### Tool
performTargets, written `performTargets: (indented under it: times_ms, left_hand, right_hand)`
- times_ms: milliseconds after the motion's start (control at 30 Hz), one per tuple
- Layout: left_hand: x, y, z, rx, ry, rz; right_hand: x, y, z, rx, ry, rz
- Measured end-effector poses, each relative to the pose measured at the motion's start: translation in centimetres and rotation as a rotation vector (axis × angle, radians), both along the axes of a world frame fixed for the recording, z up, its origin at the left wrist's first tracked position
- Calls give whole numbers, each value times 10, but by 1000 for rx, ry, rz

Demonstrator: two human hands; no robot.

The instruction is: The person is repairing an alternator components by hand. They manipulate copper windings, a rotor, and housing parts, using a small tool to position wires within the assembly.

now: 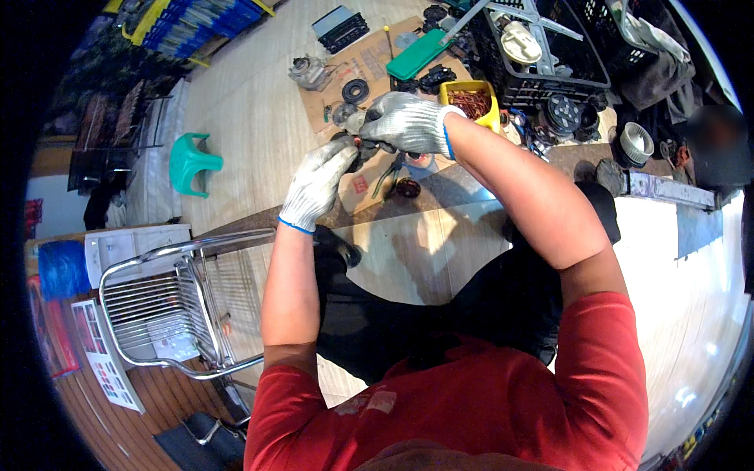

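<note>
My left hand and my right hand, both in white gloves with dark fingertips, are closed around a small dark part with a coppery bit, held over cardboard; my fingers hide much of it. Just beside them lie a silvery round part, pliers and a dark round coil. A black ring lies above my hands. To the right of my right hand is a yellow container full of copper-coloured pieces.
Green tool case, metal housing and black crates stand ahead and right. A green stool and chrome chair stand left. Parts and a fan wheel sit right, near a blurred dark shape at the edge.
</note>
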State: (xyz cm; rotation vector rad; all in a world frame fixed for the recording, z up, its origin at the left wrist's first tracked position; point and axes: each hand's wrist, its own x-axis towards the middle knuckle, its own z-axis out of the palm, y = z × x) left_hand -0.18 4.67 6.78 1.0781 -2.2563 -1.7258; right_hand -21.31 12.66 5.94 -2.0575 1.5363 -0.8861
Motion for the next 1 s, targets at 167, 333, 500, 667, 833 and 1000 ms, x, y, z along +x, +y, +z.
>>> performTargets:
  times_ms: [167, 333, 500, 667, 833, 1000]
  left_hand:
    - [-2, -3, -30, 257, 522, 306]
    - [-14, -7, -33, 622, 857, 413]
    - [-12, -19, -37, 794, 1011, 303]
    - [-11, -11, -24, 760, 939, 504]
    - [7, -23, -24, 831, 918, 340]
    - [8, -16, -11, 714, 665, 169]
  right_hand:
    - [21, 6, 11, 516, -524, -125]
    - [36, 3, -26, 331, -537, -79]
    - [37, 3, -23, 291, -394, -71]
    - [28, 7, -13, 356, -347, 32]
    - [18, 2, -7, 512, -233, 3]
    - [0, 1, -1, 660, -310, -19]
